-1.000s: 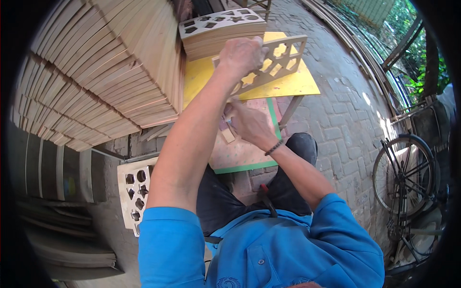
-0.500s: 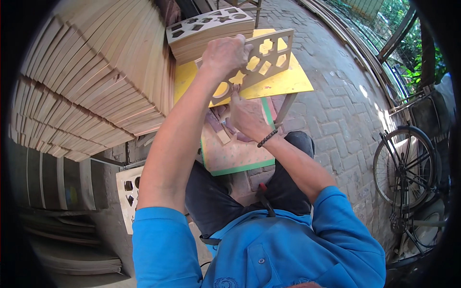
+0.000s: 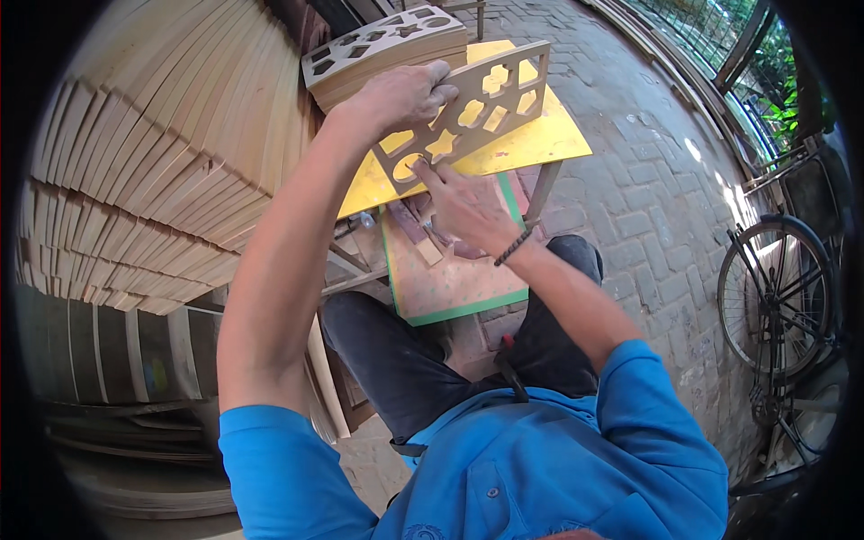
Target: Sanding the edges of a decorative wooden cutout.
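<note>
A thin wooden board with shaped cut-outs stands tilted on its long edge on a yellow tabletop. My left hand is closed over its upper edge, thumb on the near face. Low on the board, the fingers of my right hand are bent together at the rim of the round hole. A small dark bit shows at those fingertips, too little to name. Behind my left hand lies a stack of similar cut-out boards.
Tall piles of thin wooden boards rise close on the left. Beneath the table lies a green-edged panel with wood scraps on it. A bicycle stands at the right on the brick paving.
My left hand has slid left and a little down along the upper edge. The right fingertips have moved from near the star cut-out to the round hole.
</note>
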A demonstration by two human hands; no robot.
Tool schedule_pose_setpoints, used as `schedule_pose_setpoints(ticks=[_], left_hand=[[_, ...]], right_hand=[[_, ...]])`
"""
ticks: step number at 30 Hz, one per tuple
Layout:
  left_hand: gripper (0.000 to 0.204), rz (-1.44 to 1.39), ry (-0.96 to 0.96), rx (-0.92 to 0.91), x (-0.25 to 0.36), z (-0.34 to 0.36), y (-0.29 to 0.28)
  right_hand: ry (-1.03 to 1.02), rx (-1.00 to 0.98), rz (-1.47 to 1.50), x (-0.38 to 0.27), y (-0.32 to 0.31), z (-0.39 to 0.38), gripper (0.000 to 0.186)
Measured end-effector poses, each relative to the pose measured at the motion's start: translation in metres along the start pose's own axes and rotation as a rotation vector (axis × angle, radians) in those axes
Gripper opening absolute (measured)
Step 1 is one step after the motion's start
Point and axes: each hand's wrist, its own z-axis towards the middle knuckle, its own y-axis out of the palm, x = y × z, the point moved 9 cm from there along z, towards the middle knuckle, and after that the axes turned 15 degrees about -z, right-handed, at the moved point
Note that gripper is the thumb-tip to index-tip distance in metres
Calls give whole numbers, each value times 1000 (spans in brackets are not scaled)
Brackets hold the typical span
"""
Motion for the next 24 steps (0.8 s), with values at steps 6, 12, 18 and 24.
schedule_pose_setpoints(ticks=[6, 12, 18, 24], left_hand=[[42, 57, -74, 97, -23, -3, 3], [41, 64, -100, 131, -16, -7, 0], [41, -7, -82, 99, 2, -10, 6], [42, -18, -118, 129, -12, -13, -5]], right_hand=[[-13, -93, -121, -4, 23, 10, 42], [441, -34, 955, -10, 58, 24, 15], [546, -7, 1034, -15, 61, 18, 16], [38, -118, -19, -30, 32, 7, 43]])
